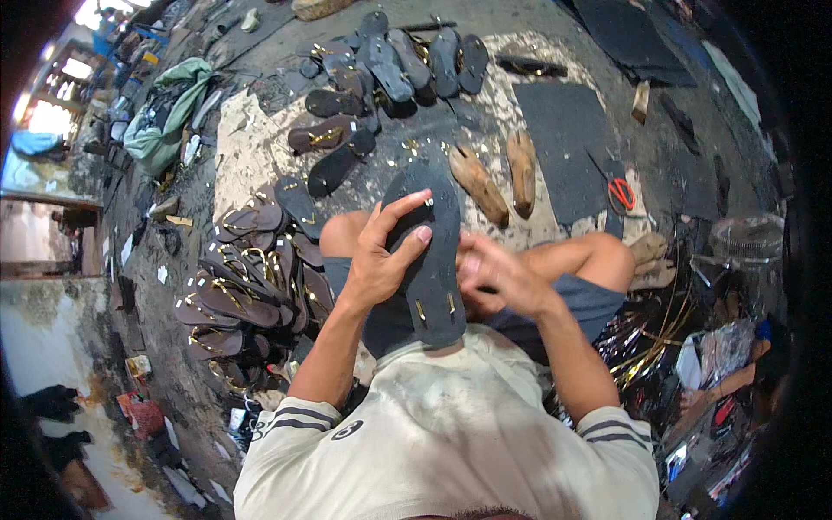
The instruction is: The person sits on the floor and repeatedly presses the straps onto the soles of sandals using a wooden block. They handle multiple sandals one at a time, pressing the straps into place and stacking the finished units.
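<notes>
In front of my chest is a dark sandal sole (pixel 437 282), its broad end pointing away from me. My left hand (pixel 378 264) grips it from the left side, thumb and forefinger lying across its upper face. Short gold strap pieces show at two slots near the sole's near end. A small pale spot sits by my forefinger's tip. Close to the sole's right edge is my right hand (pixel 501 276), smeared by motion, so its finger pose and any contents are unclear. Beyond the sole stand two wooden shoe lasts (pixel 478 185).
Sandals with gold straps (pixel 238 290) are heaped at my left; more dark soles (pixel 386 65) lie at the far side. To the right are a dark sheet (pixel 559 143), red-handled scissors (pixel 620 194) and shiny strap scraps (pixel 646 347). A green sack (pixel 169 117) lies far left.
</notes>
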Demonstrator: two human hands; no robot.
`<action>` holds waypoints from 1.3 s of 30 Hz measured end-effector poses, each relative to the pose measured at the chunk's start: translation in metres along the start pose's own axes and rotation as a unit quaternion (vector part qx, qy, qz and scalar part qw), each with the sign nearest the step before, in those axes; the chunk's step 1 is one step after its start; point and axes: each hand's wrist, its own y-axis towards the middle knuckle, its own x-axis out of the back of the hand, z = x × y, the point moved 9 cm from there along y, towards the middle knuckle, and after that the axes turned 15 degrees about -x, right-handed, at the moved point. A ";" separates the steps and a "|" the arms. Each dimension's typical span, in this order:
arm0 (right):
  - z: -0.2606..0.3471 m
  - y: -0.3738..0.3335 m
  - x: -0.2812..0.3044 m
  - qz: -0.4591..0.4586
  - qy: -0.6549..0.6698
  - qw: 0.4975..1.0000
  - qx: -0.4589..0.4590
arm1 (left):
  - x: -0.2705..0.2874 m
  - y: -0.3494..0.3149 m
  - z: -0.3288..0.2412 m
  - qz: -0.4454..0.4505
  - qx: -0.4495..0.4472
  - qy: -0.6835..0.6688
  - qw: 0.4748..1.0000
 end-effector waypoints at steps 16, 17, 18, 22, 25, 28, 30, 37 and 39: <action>0.009 0.000 -0.009 -0.050 0.011 0.999 0.017 | -0.024 -0.054 0.024 -0.111 0.121 -0.110 0.980; 0.010 0.002 -0.006 -0.062 -0.001 0.998 0.026 | -0.031 -0.051 0.026 -0.138 0.156 -0.218 0.953; 0.007 0.011 0.003 -0.088 -0.036 0.994 0.052 | -0.023 -0.046 0.028 -0.132 0.112 -0.101 0.980; 0.028 0.034 0.055 -0.250 -0.142 0.946 0.154 | -0.047 -0.044 0.015 0.092 0.014 0.196 0.976; 0.048 0.053 0.057 -0.214 -0.091 0.965 0.120 | -0.050 -0.035 0.015 0.091 -0.022 0.259 0.961; 0.056 0.073 0.172 -0.401 -0.120 0.897 0.139 | -0.022 -0.045 0.042 -0.014 0.098 -0.010 0.995; 0.002 0.075 0.268 -0.612 -0.409 0.674 0.062 | -0.014 -0.044 0.038 -0.070 0.172 -0.133 0.974; -0.038 0.100 0.265 -0.388 0.005 0.921 0.041 | 0.054 -0.033 0.045 -0.125 0.099 0.140 0.977; -0.003 0.071 0.181 -0.301 0.136 0.940 0.082 | 0.076 -0.035 0.077 -0.138 0.081 0.156 0.975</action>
